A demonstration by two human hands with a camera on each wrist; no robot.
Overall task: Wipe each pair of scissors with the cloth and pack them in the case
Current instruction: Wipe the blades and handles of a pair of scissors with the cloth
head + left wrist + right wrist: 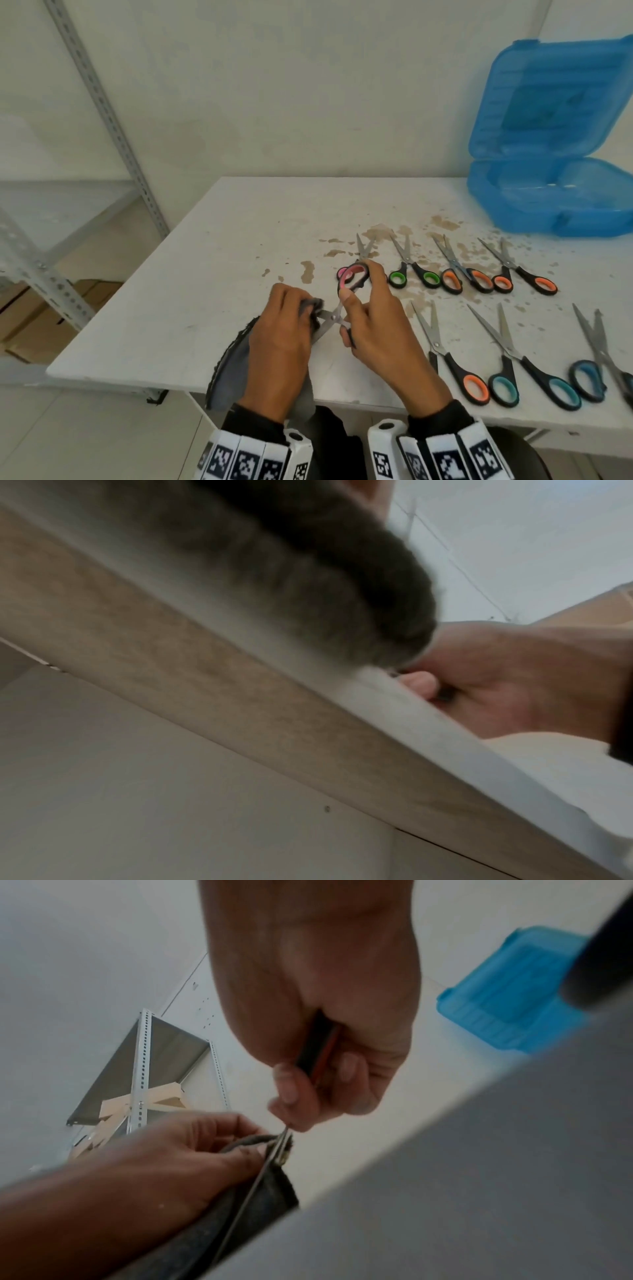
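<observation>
My right hand grips the pink-and-black handles of an opened pair of scissors, held just above the white table. My left hand pinches the grey cloth around one blade, and the cloth's loose end hangs over the table's front edge. In the right wrist view the right hand closes on the dark handle while the left hand wraps the cloth on the blade. The open blue case stands at the back right.
Several scissors lie in two rows right of my hands: a pink pair, a green pair, orange pairs, and teal and blue ones nearer the front. Brown stains mark the table. A metal shelf rack stands to the left.
</observation>
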